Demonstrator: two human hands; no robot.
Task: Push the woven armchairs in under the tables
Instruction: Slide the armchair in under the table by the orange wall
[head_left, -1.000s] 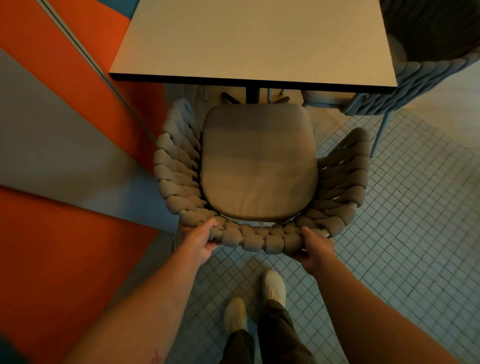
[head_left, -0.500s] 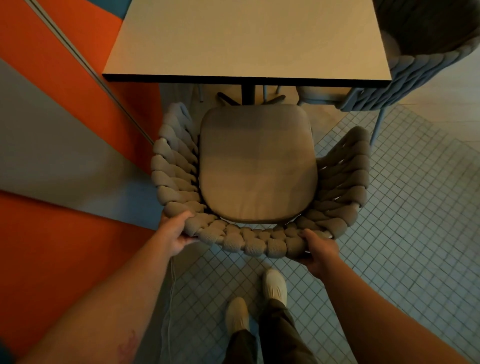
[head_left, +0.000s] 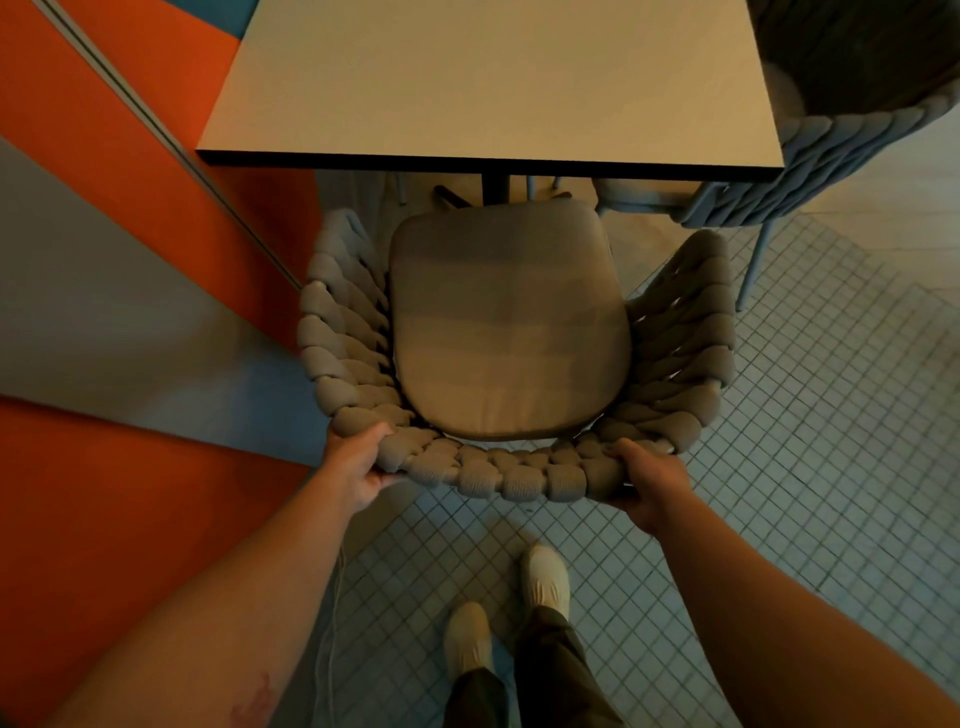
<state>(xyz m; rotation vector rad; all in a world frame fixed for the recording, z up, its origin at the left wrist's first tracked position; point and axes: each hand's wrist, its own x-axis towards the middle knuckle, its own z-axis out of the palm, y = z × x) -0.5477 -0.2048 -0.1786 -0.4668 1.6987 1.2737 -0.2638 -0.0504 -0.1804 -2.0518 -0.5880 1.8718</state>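
while between both hands (head_left: 358, 465) (head_left: 649, 486), armchair backrest (head_left: 509, 475)

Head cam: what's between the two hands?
In the head view, only the woven armchair's back rim runs between the left hand and the right hand, which grip its two ends. Tiled floor shows beneath it.
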